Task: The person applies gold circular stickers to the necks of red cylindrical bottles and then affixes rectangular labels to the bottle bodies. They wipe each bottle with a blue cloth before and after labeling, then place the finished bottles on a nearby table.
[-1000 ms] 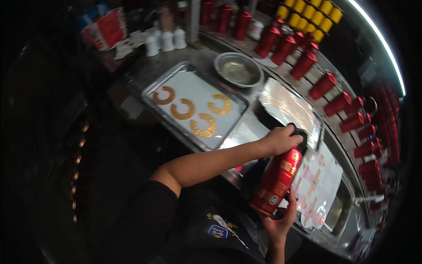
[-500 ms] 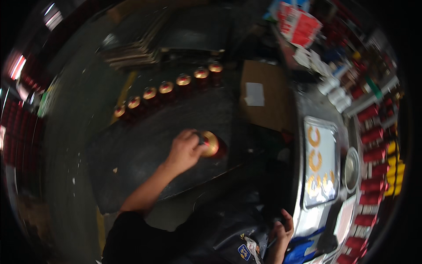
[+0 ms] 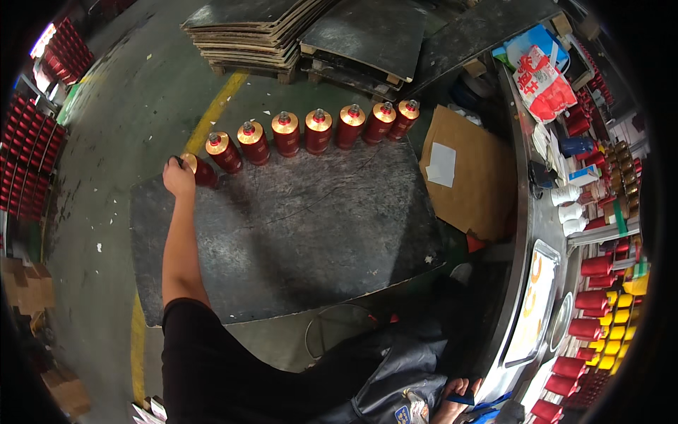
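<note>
My left hand point(image 3: 178, 175) is stretched far to the left, its fingers closed around the top of a red bottle with a gold shoulder point(image 3: 203, 172). That bottle stands at the left end of a curved row of matching red bottles point(image 3: 318, 132), along the far edge of a dark board point(image 3: 318, 212). The hand covers the bottle's neck. Low at the right, beside the metal worktable, my right hand point(image 3: 459, 394) has curled fingers. A dark bluish thing shows at them, too unclear to name.
A metal worktable point(image 3: 519, 233) runs along the right, bearing a tray point(image 3: 510, 353) with orange rings. A brown cardboard sheet point(image 3: 459, 201) leans between board and worktable. Stacked dark boards point(image 3: 244, 35) lie beyond the row. Shelves of red bottles point(image 3: 592, 300) stand far right.
My left hand has carried the red bottle from the middle of the board to the left end of the row. The view has shifted, and my right hand stays low at the right.
</note>
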Demonstrator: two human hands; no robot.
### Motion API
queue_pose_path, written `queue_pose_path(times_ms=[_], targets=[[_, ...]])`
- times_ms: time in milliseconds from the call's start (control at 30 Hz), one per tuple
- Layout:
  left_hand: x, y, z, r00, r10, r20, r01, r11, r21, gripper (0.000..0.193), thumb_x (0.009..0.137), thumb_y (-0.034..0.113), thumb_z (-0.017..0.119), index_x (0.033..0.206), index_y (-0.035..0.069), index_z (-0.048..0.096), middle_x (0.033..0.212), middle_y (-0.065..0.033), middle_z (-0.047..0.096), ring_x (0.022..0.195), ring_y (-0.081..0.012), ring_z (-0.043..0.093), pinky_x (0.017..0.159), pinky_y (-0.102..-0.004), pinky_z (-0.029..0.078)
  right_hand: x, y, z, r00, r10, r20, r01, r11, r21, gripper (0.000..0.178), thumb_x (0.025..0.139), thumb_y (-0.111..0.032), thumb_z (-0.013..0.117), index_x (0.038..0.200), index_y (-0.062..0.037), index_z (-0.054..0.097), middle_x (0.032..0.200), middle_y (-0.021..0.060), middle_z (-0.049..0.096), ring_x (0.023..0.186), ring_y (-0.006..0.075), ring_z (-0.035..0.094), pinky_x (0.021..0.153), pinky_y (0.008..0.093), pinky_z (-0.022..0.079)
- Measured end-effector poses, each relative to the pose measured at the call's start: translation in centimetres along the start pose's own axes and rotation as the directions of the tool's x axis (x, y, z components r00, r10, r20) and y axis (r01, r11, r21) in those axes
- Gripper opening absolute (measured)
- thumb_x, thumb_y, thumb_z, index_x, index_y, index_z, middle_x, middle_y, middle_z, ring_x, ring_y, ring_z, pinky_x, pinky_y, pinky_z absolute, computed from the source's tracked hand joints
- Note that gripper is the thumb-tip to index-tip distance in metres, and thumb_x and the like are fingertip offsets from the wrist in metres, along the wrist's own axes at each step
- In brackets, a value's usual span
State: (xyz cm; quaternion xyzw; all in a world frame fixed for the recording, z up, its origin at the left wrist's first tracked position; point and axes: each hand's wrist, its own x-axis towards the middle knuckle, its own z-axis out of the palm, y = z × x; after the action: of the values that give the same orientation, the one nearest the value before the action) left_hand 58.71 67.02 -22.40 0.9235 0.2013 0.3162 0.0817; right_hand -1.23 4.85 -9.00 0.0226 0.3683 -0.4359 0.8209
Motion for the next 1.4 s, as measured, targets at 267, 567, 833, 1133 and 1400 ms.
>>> queue_pose_path(times_ms=[267, 567, 833, 1133, 1400], targets=[[5.4, -1.9, 6.3, 0.971, -0.064, 0.232, 0.022, 0.984, 0.179, 0.025, 0.089, 0.031, 0.064, 0.098, 0.008, 0.066, 0.1, -0.0184, 0.071, 0.092, -0.0411, 0.068, 0.077, -0.0516, 0.055, 3.6, -4.4, -4.4, 0.865, 0.11, 0.489, 0.061, 0.945, -0.32, 0.024, 0.107, -0.023, 0.037, 0.109, -0.0075, 0.054, 0.072, 0.0009, 0.042, 0.054, 0.0099, 0.035, 0.049, 0.025, 0.029], [7.3, -3.9, 9.3, 0.961, 0.189, 0.201, -0.232, 0.948, 0.22, 0.058, 0.088, 0.061, 0.064, 0.099, 0.004, 0.069, 0.089, -0.0184, 0.073, 0.08, -0.039, 0.071, 0.07, -0.0476, 0.059, 1.5, -0.9, -2.5, 0.982, 0.188, 0.016, -0.189, 0.979, 0.08, 0.057, 0.096, -0.039, 0.057, 0.052, -0.0131, 0.033, 0.046, 0.0057, 0.028, 0.056, 0.0207, 0.036, 0.054, 0.0325, 0.029], [-6.5, 33.0, -2.7, 0.897, 0.441, -0.037, -0.25, 0.436, -0.865, 0.034, 0.101, 0.025, 0.059, 0.107, -0.006, 0.071, 0.099, -0.0191, 0.075, 0.086, -0.0268, 0.072, 0.079, -0.0391, 0.055, -4.5, 1.3, 6.2, 0.984, 0.177, 0.026, -0.152, 0.904, -0.399, 0.045, 0.099, -0.024, 0.057, 0.14, -0.0067, 0.051, 0.051, 0.0037, 0.044, 0.046, 0.017, 0.039, 0.049, 0.0322, 0.031], [-51.7, 73.3, -44.7, 0.125, 0.98, -0.156, 0.633, -0.2, -0.748, 0.025, 0.097, 0.019, 0.068, 0.087, 0.0, 0.056, 0.083, -0.0098, 0.07, 0.068, -0.0137, 0.067, 0.063, -0.0297, 0.054, -14.8, -12.7, 5.3, 0.9, -0.286, 0.329, 0.436, 0.613, -0.659, 0.042, 0.087, -0.009, 0.069, 0.127, -0.0022, 0.061, 0.08, 0.0021, 0.06, 0.059, 0.0055, 0.051, 0.052, 0.0205, 0.037], [-78.0, 104.5, -53.5, 0.253, 0.964, -0.086, 0.151, -0.127, -0.98, 0.092, 0.074, 0.063, 0.079, 0.124, -0.008, 0.049, 0.131, -0.0367, 0.051, 0.12, -0.0478, 0.055, 0.1, -0.0486, 0.045, -14.2, -20.7, -2.7, 0.657, -0.745, -0.117, 0.59, 0.604, -0.535, 0.046, 0.094, -0.015, 0.059, 0.134, 0.0077, 0.05, 0.064, 0.0053, 0.054, 0.044, 0.0112, 0.045, 0.047, 0.0229, 0.041]])
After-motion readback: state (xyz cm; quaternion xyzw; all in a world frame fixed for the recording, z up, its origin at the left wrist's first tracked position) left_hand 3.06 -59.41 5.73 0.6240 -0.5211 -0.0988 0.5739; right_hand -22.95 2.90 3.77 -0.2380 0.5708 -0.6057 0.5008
